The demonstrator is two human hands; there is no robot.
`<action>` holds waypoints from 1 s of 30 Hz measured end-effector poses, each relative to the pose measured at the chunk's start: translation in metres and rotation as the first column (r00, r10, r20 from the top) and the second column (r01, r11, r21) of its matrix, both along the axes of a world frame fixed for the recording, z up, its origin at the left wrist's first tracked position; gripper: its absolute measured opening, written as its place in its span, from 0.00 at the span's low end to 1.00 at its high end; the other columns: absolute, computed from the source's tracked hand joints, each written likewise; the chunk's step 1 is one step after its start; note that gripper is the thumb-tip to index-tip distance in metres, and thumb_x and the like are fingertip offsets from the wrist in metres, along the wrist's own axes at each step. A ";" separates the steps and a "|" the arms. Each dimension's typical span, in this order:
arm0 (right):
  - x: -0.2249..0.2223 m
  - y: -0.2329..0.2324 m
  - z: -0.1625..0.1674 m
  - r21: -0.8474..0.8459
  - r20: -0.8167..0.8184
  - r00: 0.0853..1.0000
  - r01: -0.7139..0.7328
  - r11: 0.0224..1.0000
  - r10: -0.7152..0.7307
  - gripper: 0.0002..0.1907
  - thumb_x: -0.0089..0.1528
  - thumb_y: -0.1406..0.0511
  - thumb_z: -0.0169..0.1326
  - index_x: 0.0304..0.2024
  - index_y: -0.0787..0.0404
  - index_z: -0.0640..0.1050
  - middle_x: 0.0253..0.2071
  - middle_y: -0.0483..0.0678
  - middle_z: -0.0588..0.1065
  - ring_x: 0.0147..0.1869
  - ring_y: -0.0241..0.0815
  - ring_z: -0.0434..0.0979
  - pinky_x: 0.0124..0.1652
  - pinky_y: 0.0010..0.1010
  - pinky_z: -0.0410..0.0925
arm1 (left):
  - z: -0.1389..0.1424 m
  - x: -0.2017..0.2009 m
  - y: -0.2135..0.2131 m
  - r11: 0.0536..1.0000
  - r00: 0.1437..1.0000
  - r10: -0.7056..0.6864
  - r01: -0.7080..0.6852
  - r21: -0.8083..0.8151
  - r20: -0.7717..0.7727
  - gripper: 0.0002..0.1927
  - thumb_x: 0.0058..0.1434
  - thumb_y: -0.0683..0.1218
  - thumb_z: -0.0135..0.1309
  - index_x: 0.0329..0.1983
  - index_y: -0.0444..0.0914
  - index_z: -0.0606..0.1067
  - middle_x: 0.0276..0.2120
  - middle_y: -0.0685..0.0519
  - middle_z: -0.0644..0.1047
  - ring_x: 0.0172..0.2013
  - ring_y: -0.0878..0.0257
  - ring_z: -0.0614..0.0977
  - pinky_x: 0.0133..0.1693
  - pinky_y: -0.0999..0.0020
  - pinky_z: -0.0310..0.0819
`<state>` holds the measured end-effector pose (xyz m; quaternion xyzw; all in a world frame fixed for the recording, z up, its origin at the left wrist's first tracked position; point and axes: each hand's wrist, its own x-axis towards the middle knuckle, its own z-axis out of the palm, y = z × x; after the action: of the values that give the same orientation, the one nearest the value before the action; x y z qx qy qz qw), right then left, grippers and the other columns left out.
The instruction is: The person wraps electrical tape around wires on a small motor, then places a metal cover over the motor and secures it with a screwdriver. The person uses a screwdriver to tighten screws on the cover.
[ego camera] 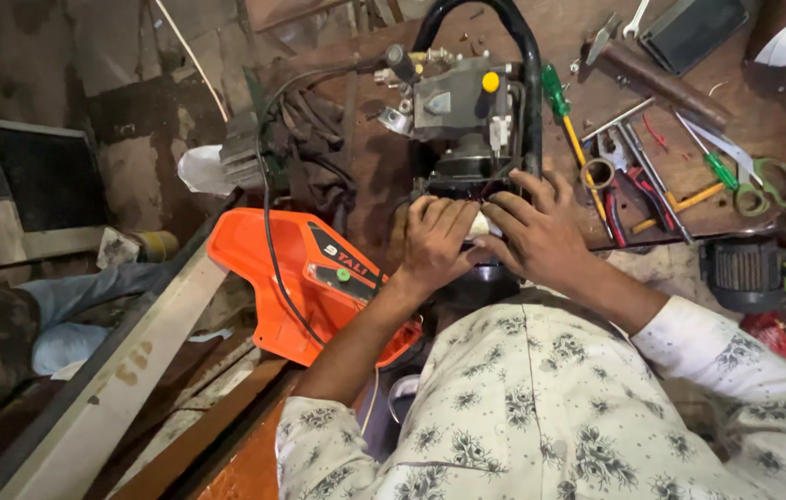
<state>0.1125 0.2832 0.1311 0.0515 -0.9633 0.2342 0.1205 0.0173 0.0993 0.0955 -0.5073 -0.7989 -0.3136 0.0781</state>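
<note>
The small engine (467, 120), a grey and black machine with a yellow cap and a black loop handle (530, 83), stands on the brown bench (559, 37) directly in front of the person. Both hands work at its near, lower end. The left hand (434, 243) has its fingers curled down over a small pale part (480, 225) at the base of the engine; the right hand (536, 231) presses in from the other side, fingers spread on the dark housing. Both seem to be grasping this same spot, but the part is mostly hidden, so exactly what each grip closes on I cannot tell.

To do this well, I think one hand should steady the engine body while the other moves the small part, with slow pressure, because the black cable (268, 231) runs very near.

Left of the hands an orange plastic cover (300, 278) leans at the bench edge; it carries a black slanted label with light lettering and a small green button. To the right lie a green-handled screwdriver (564, 116), red-handled pliers (629, 190), scissors with green grips (763, 181) and a hammer (661, 83). A dark tray (698, 28) sits at the far corner.
</note>
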 end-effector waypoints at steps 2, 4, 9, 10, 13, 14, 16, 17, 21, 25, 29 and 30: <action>0.001 -0.002 -0.001 -0.022 -0.004 1.000 0.015 1.000 -0.015 0.23 0.66 0.51 0.58 0.54 0.60 0.81 0.55 0.49 0.75 0.70 0.56 0.64 0.67 0.63 0.52 | -0.002 -0.001 -0.001 0.999 0.999 -0.020 0.022 -0.025 0.048 0.33 0.60 0.59 0.62 0.61 0.34 0.71 0.49 0.47 0.78 0.50 0.52 0.78 0.60 0.50 0.65; -0.001 -0.003 -0.002 0.015 0.003 1.000 0.022 1.000 -0.022 0.23 0.65 0.51 0.59 0.51 0.60 0.81 0.54 0.49 0.75 0.69 0.57 0.64 0.66 0.63 0.51 | -0.004 -0.003 -0.002 0.998 0.995 -0.042 0.045 -0.036 0.095 0.39 0.60 0.60 0.63 0.66 0.31 0.68 0.49 0.46 0.78 0.48 0.51 0.78 0.60 0.50 0.64; -0.010 -0.005 -0.001 0.075 0.107 0.994 -0.017 0.997 0.009 0.22 0.61 0.50 0.62 0.47 0.59 0.81 0.50 0.49 0.76 0.67 0.55 0.67 0.65 0.64 0.52 | -0.010 -0.003 -0.009 1.000 0.990 -0.017 0.020 -0.018 0.139 0.50 0.54 0.59 0.68 0.72 0.31 0.59 0.48 0.46 0.77 0.50 0.50 0.76 0.61 0.47 0.64; -0.009 -0.006 -0.001 0.070 0.103 0.995 -0.022 0.997 0.015 0.22 0.60 0.51 0.63 0.46 0.59 0.81 0.50 0.49 0.77 0.66 0.55 0.67 0.65 0.64 0.52 | -0.013 -0.002 -0.010 1.000 0.991 0.005 -0.006 0.004 0.131 0.52 0.52 0.59 0.69 0.72 0.32 0.58 0.48 0.45 0.77 0.51 0.49 0.76 0.61 0.46 0.64; -0.002 -0.009 0.004 -0.051 -0.050 0.999 0.010 0.999 -0.012 0.20 0.64 0.55 0.63 0.52 0.58 0.81 0.53 0.49 0.77 0.68 0.53 0.68 0.68 0.59 0.53 | -0.026 0.002 -0.014 0.984 0.991 0.071 -0.088 0.156 0.113 0.58 0.56 0.64 0.69 0.74 0.30 0.49 0.51 0.45 0.75 0.54 0.45 0.72 0.60 0.45 0.63; 0.000 -0.010 0.004 -0.045 -0.049 0.999 0.003 0.999 -0.005 0.20 0.64 0.55 0.64 0.53 0.59 0.81 0.53 0.49 0.77 0.68 0.53 0.68 0.69 0.59 0.54 | -0.033 0.003 -0.016 0.981 0.991 0.085 -0.102 0.163 0.104 0.57 0.57 0.64 0.68 0.74 0.31 0.49 0.51 0.44 0.75 0.55 0.44 0.72 0.61 0.45 0.64; 0.005 -0.012 0.006 -0.041 -0.028 1.000 0.002 0.999 -0.003 0.21 0.64 0.55 0.64 0.54 0.59 0.81 0.54 0.49 0.77 0.67 0.54 0.68 0.69 0.58 0.54 | -0.044 0.007 -0.018 0.978 0.990 0.103 -0.119 0.170 0.101 0.56 0.57 0.65 0.67 0.73 0.32 0.48 0.52 0.40 0.74 0.56 0.42 0.71 0.62 0.45 0.64; 0.005 -0.013 0.006 -0.038 -0.021 1.000 -0.002 0.999 0.001 0.22 0.63 0.54 0.64 0.53 0.59 0.81 0.53 0.49 0.77 0.67 0.54 0.68 0.68 0.58 0.54 | -0.049 0.008 -0.020 0.979 0.989 0.111 -0.125 0.163 0.094 0.56 0.57 0.65 0.66 0.73 0.32 0.49 0.52 0.40 0.74 0.55 0.42 0.71 0.62 0.44 0.64; -0.001 -0.017 0.005 0.027 0.022 1.000 0.008 1.000 -0.008 0.25 0.60 0.51 0.64 0.52 0.60 0.80 0.51 0.50 0.77 0.65 0.56 0.68 0.65 0.60 0.53 | -0.053 0.004 -0.022 0.983 0.995 0.093 -0.099 0.153 0.045 0.55 0.57 0.67 0.63 0.72 0.31 0.50 0.51 0.44 0.74 0.53 0.44 0.73 0.61 0.43 0.63; 0.001 -0.018 0.005 0.088 0.093 0.996 0.001 0.996 -0.009 0.27 0.60 0.50 0.64 0.52 0.62 0.79 0.51 0.52 0.77 0.65 0.57 0.67 0.64 0.61 0.54 | -0.032 0.001 -0.022 0.997 0.997 0.056 -0.059 0.051 0.050 0.53 0.60 0.67 0.63 0.74 0.32 0.53 0.53 0.50 0.73 0.52 0.52 0.76 0.62 0.44 0.64; 0.019 -0.011 0.003 -0.041 -0.079 0.995 0.057 0.997 -0.061 0.24 0.63 0.56 0.64 0.58 0.60 0.78 0.57 0.49 0.77 0.70 0.54 0.66 0.71 0.59 0.54 | -0.012 0.005 -0.028 0.992 0.993 0.113 -0.110 0.065 -0.040 0.53 0.59 0.68 0.64 0.72 0.32 0.53 0.56 0.45 0.71 0.57 0.52 0.74 0.62 0.44 0.62; 0.025 -0.008 0.002 -0.052 -0.105 0.992 0.069 0.996 -0.075 0.25 0.64 0.57 0.64 0.59 0.61 0.77 0.58 0.50 0.77 0.70 0.55 0.66 0.71 0.60 0.54 | -0.009 0.006 -0.031 0.990 0.992 0.118 -0.114 0.085 -0.042 0.53 0.60 0.67 0.64 0.72 0.32 0.53 0.57 0.45 0.71 0.58 0.52 0.73 0.63 0.45 0.61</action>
<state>0.1372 0.2748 0.1334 0.0262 -0.9508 0.2498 0.1815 0.0232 0.0682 0.0863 -0.4637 -0.8114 -0.3290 0.1357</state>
